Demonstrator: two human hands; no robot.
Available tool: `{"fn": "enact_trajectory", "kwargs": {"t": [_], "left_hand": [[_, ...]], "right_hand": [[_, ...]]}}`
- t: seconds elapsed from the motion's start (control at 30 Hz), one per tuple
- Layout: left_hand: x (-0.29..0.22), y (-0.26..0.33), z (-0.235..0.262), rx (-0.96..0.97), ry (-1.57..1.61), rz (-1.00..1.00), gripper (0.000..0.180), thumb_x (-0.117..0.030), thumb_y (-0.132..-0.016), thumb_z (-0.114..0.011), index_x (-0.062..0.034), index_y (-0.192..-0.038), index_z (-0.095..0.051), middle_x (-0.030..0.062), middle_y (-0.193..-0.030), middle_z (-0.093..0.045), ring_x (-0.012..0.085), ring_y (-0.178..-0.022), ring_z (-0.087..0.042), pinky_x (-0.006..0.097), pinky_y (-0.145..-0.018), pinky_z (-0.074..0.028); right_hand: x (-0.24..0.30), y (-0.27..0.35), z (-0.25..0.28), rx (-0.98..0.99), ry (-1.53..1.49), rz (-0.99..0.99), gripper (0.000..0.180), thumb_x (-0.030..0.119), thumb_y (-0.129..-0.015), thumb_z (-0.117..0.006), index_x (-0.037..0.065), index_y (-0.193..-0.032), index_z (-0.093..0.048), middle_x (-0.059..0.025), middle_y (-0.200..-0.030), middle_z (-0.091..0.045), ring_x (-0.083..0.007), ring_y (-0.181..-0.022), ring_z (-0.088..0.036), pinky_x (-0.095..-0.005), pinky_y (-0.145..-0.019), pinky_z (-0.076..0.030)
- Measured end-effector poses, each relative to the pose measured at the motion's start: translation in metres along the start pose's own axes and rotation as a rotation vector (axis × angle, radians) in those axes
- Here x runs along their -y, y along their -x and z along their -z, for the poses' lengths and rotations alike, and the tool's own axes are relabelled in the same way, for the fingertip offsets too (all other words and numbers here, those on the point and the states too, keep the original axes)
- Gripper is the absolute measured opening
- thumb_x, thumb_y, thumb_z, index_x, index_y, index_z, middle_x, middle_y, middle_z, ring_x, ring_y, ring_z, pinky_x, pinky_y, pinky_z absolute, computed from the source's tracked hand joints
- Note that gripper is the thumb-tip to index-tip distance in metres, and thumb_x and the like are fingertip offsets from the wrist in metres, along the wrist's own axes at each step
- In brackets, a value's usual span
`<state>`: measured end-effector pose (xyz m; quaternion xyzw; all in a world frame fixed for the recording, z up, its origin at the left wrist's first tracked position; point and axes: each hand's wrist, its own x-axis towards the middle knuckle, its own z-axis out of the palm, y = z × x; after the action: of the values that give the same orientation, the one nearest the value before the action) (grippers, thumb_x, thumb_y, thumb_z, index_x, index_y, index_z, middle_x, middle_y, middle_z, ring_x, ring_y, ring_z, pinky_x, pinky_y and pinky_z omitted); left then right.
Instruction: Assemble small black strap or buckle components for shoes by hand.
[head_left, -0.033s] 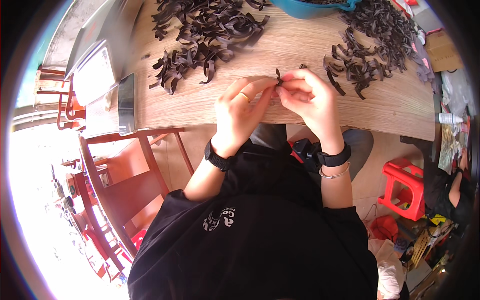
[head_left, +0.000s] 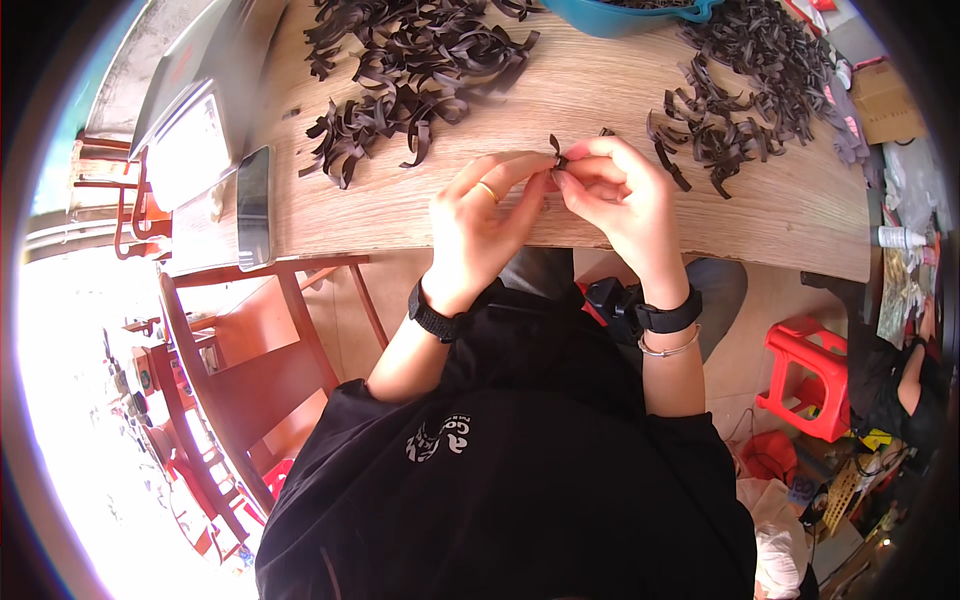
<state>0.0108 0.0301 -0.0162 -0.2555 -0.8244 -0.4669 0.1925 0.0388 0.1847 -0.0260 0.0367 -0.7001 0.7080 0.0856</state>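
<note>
Just above the near part of the wooden table, my two hands meet at their fingertips. Between them is a small dark brown ribbon strip, its free end pointing up past the fingers. My left hand pinches it with thumb and forefinger. From the other side, my right hand closes its thumb and forefinger on the same strip. Fingers cover its lower part, so its full shape is hidden. One pile of similar curled strips lies at the far left, another pile at the right.
A teal basin holding dark bits stands at the table's far edge. On the left are a phone and a bright screen. A wooden chair is left of me, a red stool right. Another person's arm shows far right.
The tip of the strip has shifted slightly between my fingertips, and my right thumb has moved a little. The arms and the piles stay where they were.
</note>
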Motion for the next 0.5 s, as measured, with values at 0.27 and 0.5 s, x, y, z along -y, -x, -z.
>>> {"fn": "enact_trajectory", "kwargs": {"t": [0.27,0.5], "left_hand": [[0.0076,0.0013,-0.0028,0.008,0.160,0.155,0.014,-0.005,-0.075,-0.074,-0.0040,-0.089,-0.069,0.0077,-0.086,-0.070,0.0185,-0.077,-0.068,0.027,-0.070,-0.052],[0.0058,0.0026,-0.0062,-0.167,0.112,0.044,0.015,-0.001,-0.073,-0.075,-0.0053,-0.085,-0.067,0.0070,-0.088,-0.070,0.0182,-0.077,-0.068,0.027,-0.069,-0.052]], "right_hand": [[0.0016,0.0005,-0.0011,0.001,0.146,0.025,0.024,0.002,-0.082,-0.068,-0.003,-0.102,-0.058,-0.0096,-0.088,-0.069,-0.0098,-0.076,-0.065,-0.0227,-0.067,-0.053],[0.0019,0.0010,-0.0008,0.022,0.093,0.020,0.024,0.000,-0.082,-0.067,-0.003,-0.103,-0.058,-0.0097,-0.087,-0.069,-0.0098,-0.076,-0.065,-0.0230,-0.069,-0.053]]}}
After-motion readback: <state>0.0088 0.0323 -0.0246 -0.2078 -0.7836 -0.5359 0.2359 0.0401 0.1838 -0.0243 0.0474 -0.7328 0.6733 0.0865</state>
